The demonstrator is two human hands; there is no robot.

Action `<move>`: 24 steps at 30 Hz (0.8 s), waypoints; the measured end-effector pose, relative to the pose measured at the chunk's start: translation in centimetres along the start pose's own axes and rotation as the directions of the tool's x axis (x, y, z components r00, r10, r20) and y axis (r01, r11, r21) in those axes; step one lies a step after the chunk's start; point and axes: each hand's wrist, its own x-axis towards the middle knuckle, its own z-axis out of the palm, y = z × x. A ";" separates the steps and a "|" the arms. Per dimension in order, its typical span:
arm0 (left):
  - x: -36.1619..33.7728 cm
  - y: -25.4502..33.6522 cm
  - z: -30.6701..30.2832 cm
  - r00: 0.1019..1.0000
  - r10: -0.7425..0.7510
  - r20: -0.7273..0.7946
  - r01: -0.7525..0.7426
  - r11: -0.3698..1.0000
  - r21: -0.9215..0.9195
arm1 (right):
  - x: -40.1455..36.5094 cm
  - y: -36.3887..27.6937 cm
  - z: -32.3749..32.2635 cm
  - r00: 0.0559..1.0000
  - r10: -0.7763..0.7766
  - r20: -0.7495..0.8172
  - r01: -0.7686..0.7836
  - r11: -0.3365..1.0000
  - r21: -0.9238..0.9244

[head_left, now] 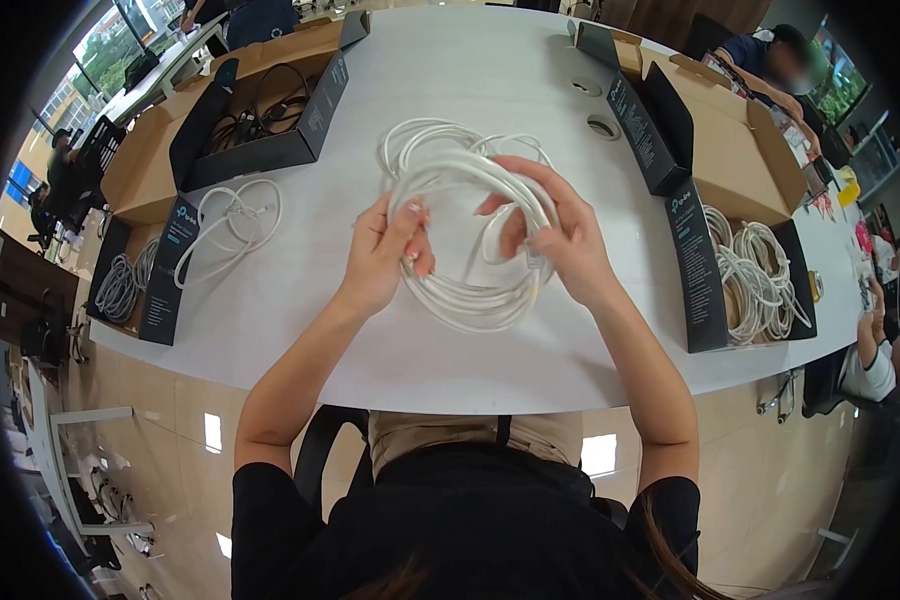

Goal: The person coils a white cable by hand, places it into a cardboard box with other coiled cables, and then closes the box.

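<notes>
My left hand (385,255) pinches white cable coil (465,297); my right hand (562,240) closed round its other side, over bench (490,80). Risk: loose upper loops slip my grip, coil springs apart, tangles.

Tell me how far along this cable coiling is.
Done, it seems: coiled white cables sit in the right-hand box. In hand: the left hand and right hand both grip a white cable bundle, looped but partly loose. Probably left: a loose white cable lies on the table.
</notes>
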 end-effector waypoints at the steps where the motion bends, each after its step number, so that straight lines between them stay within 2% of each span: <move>1: 0.0 0.0 0.1 0.998 -0.020 -0.056 0.017 0.998 -0.054 | 0.2 0.7 -0.2 0.999 -0.047 0.016 0.044 0.992 0.115; 4: 0.3 1.1 -0.3 0.993 -0.023 -0.114 -0.002 0.977 -0.214 | 0.0 3.8 -1.7 0.982 0.179 0.063 -0.186 0.974 0.128; 5: 0.4 1.2 -0.7 0.993 -0.031 -0.113 0.002 0.969 -0.247 | 0.2 3.9 -2.4 0.950 0.254 0.184 -0.257 0.966 -0.008; 8: 0.7 1.0 -1.4 0.993 -0.049 -0.110 0.011 0.947 -0.321 | 0.3 2.8 -2.4 0.945 0.263 0.195 -0.223 0.953 -0.207; 9: 0.7 1.0 -1.4 0.993 -0.053 -0.108 0.015 0.944 -0.330 | 0.6 3.0 -2.5 0.947 0.269 0.177 -0.259 0.963 -0.079; 12: 0.6 1.2 -1.4 0.996 -0.047 -0.078 0.016 0.934 -0.357 | 0.5 2.0 -2.9 0.970 0.160 0.184 -0.125 0.974 -0.188; 13: 0.6 1.3 -1.5 0.997 -0.043 -0.065 0.016 0.931 -0.365 | 0.5 1.9 -3.6 0.974 0.188 0.127 -0.162 0.969 -0.188; 15: 0.6 1.3 -1.3 0.991 -0.038 -0.129 0.002 0.964 -0.267 | 0.8 1.5 -4.7 0.970 0.244 0.018 -0.237 0.955 -0.181; 18: 0.5 0.9 0.0 0.979 -0.006 -0.205 -0.011 0.996 -0.085 | 0.7 0.4 -4.3 0.966 0.181 -0.186 -0.201 0.975 -0.093; 19: 0.4 0.8 0.4 0.974 0.009 -0.227 -0.014 1.000 -0.017 | 0.6 0.6 -3.9 0.962 0.174 -0.212 -0.196 0.976 -0.092; 22: 0.6 -0.3 0.6 0.961 0.099 -0.257 -0.096 0.995 0.022 | 0.7 1.7 -1.6 0.973 0.062 -0.223 -0.077 0.996 -0.056; 23: 0.6 -0.5 0.5 0.955 0.121 -0.271 -0.115 0.993 0.040 | 0.3 2.0 -1.9 0.977 0.155 -0.145 -0.166 0.984 -0.064; 24: 0.6 -0.7 0.4 0.948 0.145 -0.284 -0.133 0.989 0.060 | 0.1 1.8 -1.5 0.982 0.145 -0.123 -0.151 0.987 -0.046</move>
